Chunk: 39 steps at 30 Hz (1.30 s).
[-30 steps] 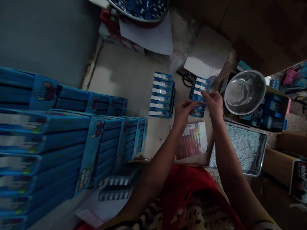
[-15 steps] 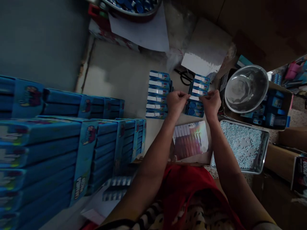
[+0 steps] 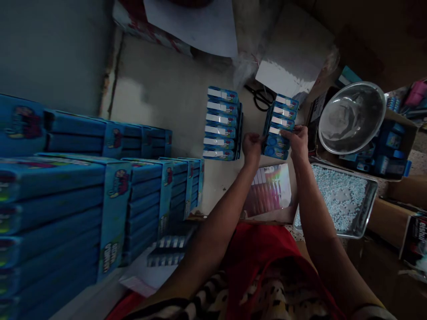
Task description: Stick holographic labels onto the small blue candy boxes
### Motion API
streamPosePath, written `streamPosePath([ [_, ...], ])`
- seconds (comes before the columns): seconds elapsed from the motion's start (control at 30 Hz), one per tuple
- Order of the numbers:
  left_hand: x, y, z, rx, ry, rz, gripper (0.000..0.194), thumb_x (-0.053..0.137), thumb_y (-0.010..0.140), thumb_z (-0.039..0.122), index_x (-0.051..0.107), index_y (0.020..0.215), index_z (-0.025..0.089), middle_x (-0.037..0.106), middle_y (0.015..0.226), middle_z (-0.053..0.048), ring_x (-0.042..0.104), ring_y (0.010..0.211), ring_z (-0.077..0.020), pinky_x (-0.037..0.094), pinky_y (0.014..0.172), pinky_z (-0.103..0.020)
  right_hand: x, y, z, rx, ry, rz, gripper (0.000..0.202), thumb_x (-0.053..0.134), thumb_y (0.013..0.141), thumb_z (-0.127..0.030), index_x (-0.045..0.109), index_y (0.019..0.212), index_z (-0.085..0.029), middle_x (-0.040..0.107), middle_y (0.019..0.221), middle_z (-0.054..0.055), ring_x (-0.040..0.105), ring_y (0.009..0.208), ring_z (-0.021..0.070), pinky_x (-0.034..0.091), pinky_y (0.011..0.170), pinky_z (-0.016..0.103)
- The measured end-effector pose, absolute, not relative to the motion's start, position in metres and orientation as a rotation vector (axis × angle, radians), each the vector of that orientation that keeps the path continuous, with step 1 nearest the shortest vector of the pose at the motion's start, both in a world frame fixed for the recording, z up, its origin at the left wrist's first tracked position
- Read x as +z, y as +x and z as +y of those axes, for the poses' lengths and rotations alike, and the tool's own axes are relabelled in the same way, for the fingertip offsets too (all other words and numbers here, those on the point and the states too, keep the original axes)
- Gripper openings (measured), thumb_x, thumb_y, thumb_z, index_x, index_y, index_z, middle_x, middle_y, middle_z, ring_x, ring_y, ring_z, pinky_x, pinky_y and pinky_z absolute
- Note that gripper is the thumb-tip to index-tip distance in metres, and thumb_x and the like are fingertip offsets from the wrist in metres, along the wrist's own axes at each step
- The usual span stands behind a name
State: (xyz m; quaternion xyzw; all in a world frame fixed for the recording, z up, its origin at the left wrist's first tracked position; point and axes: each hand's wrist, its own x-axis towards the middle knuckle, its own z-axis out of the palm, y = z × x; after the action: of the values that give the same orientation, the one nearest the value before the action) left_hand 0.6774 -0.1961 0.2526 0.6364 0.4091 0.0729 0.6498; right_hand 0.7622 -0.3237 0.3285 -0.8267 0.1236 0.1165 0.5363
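Two rows of small blue packets lie on the pale floor: a left row (image 3: 220,123) and a shorter right row (image 3: 280,126). My right hand (image 3: 298,141) rests on the right row, fingertips pressing a packet with a white strip. My left hand (image 3: 252,146) hovers between the two rows with its fingers curled shut; whether it pinches something small I cannot tell. A shiny holographic sticker sheet (image 3: 271,189) lies just below both hands.
Stacks of long blue boxes (image 3: 100,200) fill the left side. A steel bowl (image 3: 352,116) sits on a carton of blue items at the right, beside a metal tray of pale blue beads (image 3: 340,198). Black scissors (image 3: 258,98) and white sheets (image 3: 293,66) lie beyond the rows.
My hands pulled a strip across the right row, then separated. My left hand drew back toward the gap between rows; my right hand stayed on the right row. The view shifted slightly.
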Motion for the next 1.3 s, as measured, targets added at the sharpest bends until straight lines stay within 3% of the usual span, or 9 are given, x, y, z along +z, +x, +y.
streamPosePath([
  [0.1, 0.243, 0.627, -0.206, 0.061, 1.754, 0.947, 0.015, 0.063, 0.094, 0.032, 0.062, 0.105, 0.022, 0.072, 0.106, -0.008, 0.069, 0.100, -0.0216, 0.051, 0.090, -0.032, 0.327, 0.737, -0.344, 0.138, -1.917, 0.248, 0.035, 0.061, 0.081, -0.036, 0.046, 0.111, -0.026, 0.057, 0.095, -0.002, 0.062, 0.088, 0.0167, 0.051, 0.081, 0.029],
  [0.23, 0.228, 0.577, -0.210, -0.427, 2.204, 0.638, 0.032, 0.078, 0.083, 0.026, 0.069, 0.114, 0.020, 0.071, 0.131, -0.018, 0.060, 0.127, -0.0361, 0.043, 0.107, -0.043, 0.314, 0.668, -0.384, 0.046, -2.191, 0.155, 0.024, 0.053, 0.090, -0.032, 0.057, 0.111, -0.023, 0.063, 0.096, 0.003, 0.062, 0.088, 0.0203, 0.052, 0.085, 0.034],
  [0.37, 0.208, 0.569, -0.211, -0.585, 2.220, 0.470, 0.021, 0.077, 0.080, 0.016, 0.076, 0.100, 0.020, 0.075, 0.120, -0.018, 0.063, 0.119, -0.0369, 0.043, 0.103, -0.046, 0.282, 0.612, -0.402, 0.519, -2.548, -0.189, 0.031, 0.052, 0.097, -0.023, 0.073, 0.119, -0.018, 0.073, 0.121, 0.018, 0.063, 0.113, 0.0313, 0.050, 0.104, 0.045],
  [0.5, 0.199, 0.572, -0.210, -0.555, 2.116, 0.496, 0.007, 0.074, 0.086, 0.021, 0.078, 0.092, 0.020, 0.079, 0.107, -0.014, 0.069, 0.102, -0.0292, 0.047, 0.092, -0.039, 0.255, 0.598, -0.395, 0.721, -2.618, -0.610, 0.051, 0.043, 0.104, -0.018, 0.061, 0.152, -0.016, 0.057, 0.158, 0.020, 0.052, 0.136, 0.0365, 0.043, 0.114, 0.049],
  [0.83, 0.190, 0.567, -0.199, -0.663, 1.949, 0.614, 0.014, 0.073, 0.081, 0.030, 0.078, 0.085, 0.017, 0.078, 0.083, -0.003, 0.068, 0.083, -0.0215, 0.048, 0.074, -0.028, 0.221, 0.569, -0.400, 0.631, -2.600, -1.012, 0.058, 0.040, 0.103, -0.009, 0.052, 0.160, -0.010, 0.051, 0.167, 0.018, 0.047, 0.146, 0.0322, 0.040, 0.120, 0.046],
  [0.93, 0.191, 0.565, -0.193, -0.663, 1.968, 0.650, 0.014, 0.072, 0.082, 0.030, 0.076, 0.084, 0.017, 0.077, 0.083, -0.004, 0.068, 0.081, -0.0218, 0.049, 0.074, -0.029, 0.230, 0.552, -0.410, 0.605, -2.574, -1.032, 0.049, 0.044, 0.105, -0.012, 0.063, 0.150, -0.014, 0.063, 0.156, 0.015, 0.052, 0.141, 0.0314, 0.041, 0.117, 0.046],
  [1.1, 0.205, 0.563, -0.194, -0.542, 2.093, 0.683, 0.008, 0.069, 0.085, 0.024, 0.074, 0.089, 0.019, 0.077, 0.103, -0.012, 0.068, 0.103, -0.0283, 0.050, 0.094, -0.037, 0.279, 0.537, -0.417, 0.592, -2.648, -0.605, 0.024, 0.061, 0.102, -0.029, 0.082, 0.114, -0.023, 0.081, 0.106, 0.010, 0.068, 0.105, 0.0283, 0.047, 0.094, 0.040],
  [1.2, 0.222, 0.555, -0.206, -0.249, 2.068, 0.712, 0.012, 0.071, 0.083, 0.021, 0.075, 0.094, 0.019, 0.073, 0.126, -0.018, 0.061, 0.127, -0.0331, 0.045, 0.109, -0.042, 0.316, 0.545, -0.418, 0.624, -2.479, -0.126, 0.022, 0.067, 0.097, -0.038, 0.082, 0.104, -0.023, 0.072, 0.075, 0.001, 0.064, 0.073, 0.0188, 0.044, 0.072, 0.030],
  [1.3, 0.243, 0.544, -0.220, -0.142, 1.773, 0.772, 0.026, 0.066, 0.092, 0.043, 0.073, 0.096, 0.018, 0.076, 0.117, -0.016, 0.068, 0.114, -0.0299, 0.051, 0.103, -0.041, 0.345, 0.565, -0.418, 0.671, -2.153, 0.103, 0.030, 0.071, 0.089, -0.049, 0.080, 0.095, -0.022, 0.057, 0.061, -0.005, 0.051, 0.057, 0.0133, 0.038, 0.059, 0.027],
])
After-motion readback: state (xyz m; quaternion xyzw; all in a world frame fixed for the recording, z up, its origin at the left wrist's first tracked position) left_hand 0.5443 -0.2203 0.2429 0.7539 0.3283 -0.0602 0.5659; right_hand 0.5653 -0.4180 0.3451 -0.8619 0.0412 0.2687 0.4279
